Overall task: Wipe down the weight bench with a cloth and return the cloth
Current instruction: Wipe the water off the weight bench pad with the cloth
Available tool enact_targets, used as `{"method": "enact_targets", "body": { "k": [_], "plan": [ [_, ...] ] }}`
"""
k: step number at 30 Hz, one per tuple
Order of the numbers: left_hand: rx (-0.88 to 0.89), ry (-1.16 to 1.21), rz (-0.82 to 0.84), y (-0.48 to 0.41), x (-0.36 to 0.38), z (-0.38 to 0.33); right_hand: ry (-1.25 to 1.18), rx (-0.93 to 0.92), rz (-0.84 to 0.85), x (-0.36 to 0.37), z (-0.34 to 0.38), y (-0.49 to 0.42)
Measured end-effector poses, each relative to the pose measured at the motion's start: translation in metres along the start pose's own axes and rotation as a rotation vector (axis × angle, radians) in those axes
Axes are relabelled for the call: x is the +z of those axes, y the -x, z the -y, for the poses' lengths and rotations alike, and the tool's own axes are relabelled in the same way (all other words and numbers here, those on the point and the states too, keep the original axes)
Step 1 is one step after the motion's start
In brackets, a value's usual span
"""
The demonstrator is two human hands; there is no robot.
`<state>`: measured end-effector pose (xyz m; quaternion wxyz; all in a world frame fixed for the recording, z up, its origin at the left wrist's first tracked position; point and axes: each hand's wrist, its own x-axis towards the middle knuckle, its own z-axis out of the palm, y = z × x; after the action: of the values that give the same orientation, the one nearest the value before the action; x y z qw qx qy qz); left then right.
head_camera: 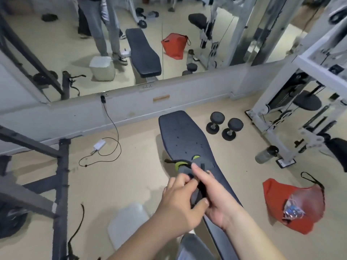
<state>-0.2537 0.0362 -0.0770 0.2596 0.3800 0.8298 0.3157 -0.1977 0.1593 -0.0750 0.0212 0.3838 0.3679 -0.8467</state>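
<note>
Here the left hand (pixel 179 201) and right hand (pixel 214 201) are close together, both pinching the bunched grey-and-green cloth (pixel 184 168) just over the near half of the weight bench (pixel 185 136). Its pad runs lengthwise away from the hands toward the wall (pixel 75 117), so wiping likely means pushing forward. The right hand is over the pad, the left at its edge.

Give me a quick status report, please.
Left hand and right hand both hold the grey cloth. Cloth over weight bench. Nothing blocking bench top.
</note>
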Motion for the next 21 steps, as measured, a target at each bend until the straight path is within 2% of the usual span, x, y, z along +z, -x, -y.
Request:
{"method": "enact_targets", "body": {
  "k": [2, 5, 9, 14, 17, 21],
  "plan": [
    [0.037, 0.115, 0.002, -0.025, 0.000, -0.003, -0.076, -0.020, -0.070, -0.017, 0.013, -0.014],
    [0.014, 0.212, -0.054, -0.069, -0.003, 0.000, -0.178, 0.044, -0.135, -0.037, 0.038, -0.040],
    [-0.141, 0.246, -0.174, -0.131, -0.004, -0.008, -0.245, 0.118, -0.194, -0.064, 0.078, -0.075],
    [-0.413, 0.613, -0.038, -0.186, -0.011, -0.022, -0.329, 0.077, -0.160, -0.080, 0.125, -0.112],
    [-0.400, 0.722, -0.017, -0.221, -0.021, -0.018, -0.314, 0.058, -0.087, -0.072, 0.148, -0.134],
    [-0.429, 0.717, 0.041, -0.267, -0.039, 0.003, -0.243, 0.099, -0.106, -0.063, 0.159, -0.175]
  ]
}}
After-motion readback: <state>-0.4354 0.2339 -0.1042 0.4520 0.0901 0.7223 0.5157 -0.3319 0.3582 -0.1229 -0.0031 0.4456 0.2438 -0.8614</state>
